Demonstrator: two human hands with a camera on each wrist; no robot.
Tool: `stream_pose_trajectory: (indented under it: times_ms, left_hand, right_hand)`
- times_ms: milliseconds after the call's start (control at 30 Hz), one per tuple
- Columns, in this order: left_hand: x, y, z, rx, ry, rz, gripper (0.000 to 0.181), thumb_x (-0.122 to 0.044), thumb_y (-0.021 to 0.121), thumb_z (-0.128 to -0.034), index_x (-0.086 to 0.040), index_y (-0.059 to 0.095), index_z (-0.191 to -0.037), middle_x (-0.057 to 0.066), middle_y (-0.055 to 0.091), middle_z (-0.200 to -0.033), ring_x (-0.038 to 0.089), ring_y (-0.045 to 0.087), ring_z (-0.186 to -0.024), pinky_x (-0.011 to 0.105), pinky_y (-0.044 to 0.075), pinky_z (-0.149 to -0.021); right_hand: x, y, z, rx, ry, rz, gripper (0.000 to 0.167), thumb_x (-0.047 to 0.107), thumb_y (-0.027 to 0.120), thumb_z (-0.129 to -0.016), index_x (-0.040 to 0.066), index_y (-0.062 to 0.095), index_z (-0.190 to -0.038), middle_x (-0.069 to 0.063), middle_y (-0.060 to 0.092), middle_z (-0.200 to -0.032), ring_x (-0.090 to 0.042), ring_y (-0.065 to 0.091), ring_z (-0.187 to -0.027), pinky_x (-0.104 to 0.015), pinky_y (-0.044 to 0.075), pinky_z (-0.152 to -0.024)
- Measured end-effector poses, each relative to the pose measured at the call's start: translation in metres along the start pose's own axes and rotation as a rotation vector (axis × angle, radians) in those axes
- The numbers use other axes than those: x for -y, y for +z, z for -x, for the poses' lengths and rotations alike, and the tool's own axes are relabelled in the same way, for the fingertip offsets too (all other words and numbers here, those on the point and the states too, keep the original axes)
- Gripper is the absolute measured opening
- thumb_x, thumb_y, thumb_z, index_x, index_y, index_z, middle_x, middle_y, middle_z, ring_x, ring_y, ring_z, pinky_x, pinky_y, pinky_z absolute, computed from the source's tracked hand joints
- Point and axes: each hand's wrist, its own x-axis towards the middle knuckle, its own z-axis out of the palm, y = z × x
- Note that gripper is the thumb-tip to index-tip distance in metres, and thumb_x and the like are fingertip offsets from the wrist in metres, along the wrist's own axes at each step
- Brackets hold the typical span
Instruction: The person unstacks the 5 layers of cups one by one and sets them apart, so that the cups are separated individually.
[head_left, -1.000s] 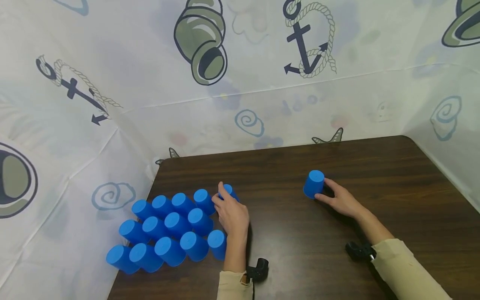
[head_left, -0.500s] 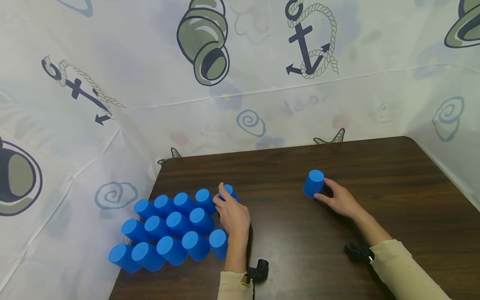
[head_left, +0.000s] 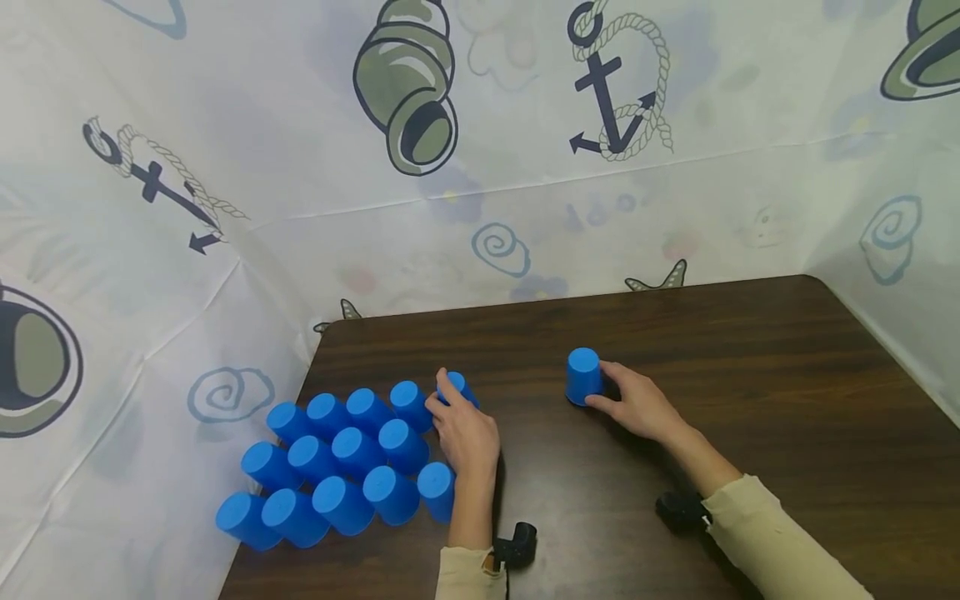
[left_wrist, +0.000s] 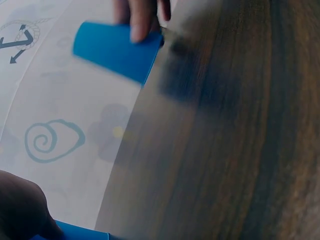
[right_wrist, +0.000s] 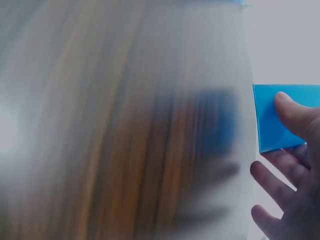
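Note:
My right hand [head_left: 641, 404] pinches an upside-down blue cup [head_left: 582, 377] between thumb and fingers, right of the table's middle. In the right wrist view the thumb [right_wrist: 295, 115] lies across the cup's side and two fingers are spread away from it. Whether its rim touches the table I cannot tell. My left hand [head_left: 467, 433] holds another upside-down blue cup [head_left: 461, 388] at the right end of the back row, partly hidden by the fingers. At the lower left of the left wrist view, that cup [left_wrist: 82, 232] shows only in part.
Several upside-down blue cups [head_left: 358, 450] stand in three rows on the left of the dark wooden table [head_left: 750, 350]. A white sheet [head_left: 420, 242] printed with anchors and shells hangs behind and at the sides. Bare tabletop lies between my hands.
My right hand has moved left with its cup, bringing it nearer the left hand. The left hand and the rows of cups stay as they were.

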Motion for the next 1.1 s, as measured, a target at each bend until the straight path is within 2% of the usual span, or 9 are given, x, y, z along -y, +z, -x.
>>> stream_pose_trajectory:
  times_ms: [267, 433, 533, 733, 900, 1100]
  left_hand:
    - [0.000, -0.001, 0.000, 0.000, 0.006, -0.024, 0.080, -0.005, 0.070, -0.0887, -0.018, 0.024, -0.153, 0.028, 0.039, -0.134, 0.040, 0.059, -0.098, 0.046, 0.057, -0.070]
    - [0.001, -0.001, -0.001, -0.010, 0.024, -0.030, 0.081, -0.004, 0.070, -0.0880, -0.017, 0.024, -0.153, 0.028, 0.040, -0.133, 0.040, 0.058, -0.100, 0.048, 0.058, -0.072]
    - [0.001, 0.000, 0.000, -0.013, 0.030, -0.031, 0.081, -0.003, 0.069, -0.0878, -0.016, 0.024, -0.153, 0.028, 0.040, -0.133, 0.040, 0.058, -0.099, 0.048, 0.057, -0.071]
    - [0.001, 0.000, 0.000, 0.006, 0.019, -0.021, 0.085, -0.002, 0.070, -0.0873, -0.019, 0.021, -0.155, 0.028, 0.039, -0.134, 0.040, 0.058, -0.099, 0.048, 0.057, -0.072]
    - [-0.001, -0.001, 0.001, 0.009, 0.006, 0.002, 0.085, -0.001, 0.068, -0.0879, -0.019, 0.020, -0.155, 0.028, 0.038, -0.134, 0.041, 0.056, -0.099, 0.049, 0.056, -0.075]
    - [-0.002, -0.001, 0.004, 0.012, 0.001, 0.049, 0.082, -0.002, 0.063, -0.0929, -0.022, 0.015, -0.157, 0.028, 0.036, -0.137, 0.042, 0.054, -0.105, 0.051, 0.054, -0.083]
  right_hand:
    - [0.049, 0.045, -0.027, 0.047, -0.145, -0.017, 0.063, 0.032, 0.072, -0.090, 0.002, 0.050, -0.140, -0.019, 0.056, -0.135, -0.037, 0.052, -0.124, -0.060, 0.038, -0.103]
    - [0.065, 0.066, -0.039, 0.021, -0.172, -0.005, 0.061, 0.031, 0.075, -0.088, 0.006, 0.053, -0.139, -0.015, 0.059, -0.132, -0.034, 0.054, -0.122, -0.059, 0.035, -0.105]
    - [0.070, 0.073, -0.043, -0.001, -0.160, 0.002, 0.060, 0.031, 0.075, -0.088, 0.005, 0.054, -0.137, -0.015, 0.060, -0.130, -0.034, 0.054, -0.121, -0.058, 0.036, -0.105]
    - [0.072, 0.079, -0.044, 0.007, -0.116, 0.029, 0.061, 0.035, 0.074, -0.088, 0.004, 0.054, -0.137, -0.015, 0.060, -0.130, -0.034, 0.053, -0.122, -0.057, 0.034, -0.106]
    - [0.071, 0.079, -0.043, 0.031, -0.119, 0.029, 0.062, 0.035, 0.073, -0.089, 0.004, 0.052, -0.139, -0.015, 0.059, -0.133, -0.034, 0.051, -0.124, -0.059, 0.032, -0.107]
    - [0.069, 0.078, -0.042, 0.053, -0.123, 0.023, 0.064, 0.034, 0.072, -0.089, 0.004, 0.049, -0.141, -0.016, 0.058, -0.135, -0.035, 0.050, -0.125, -0.060, 0.031, -0.107]
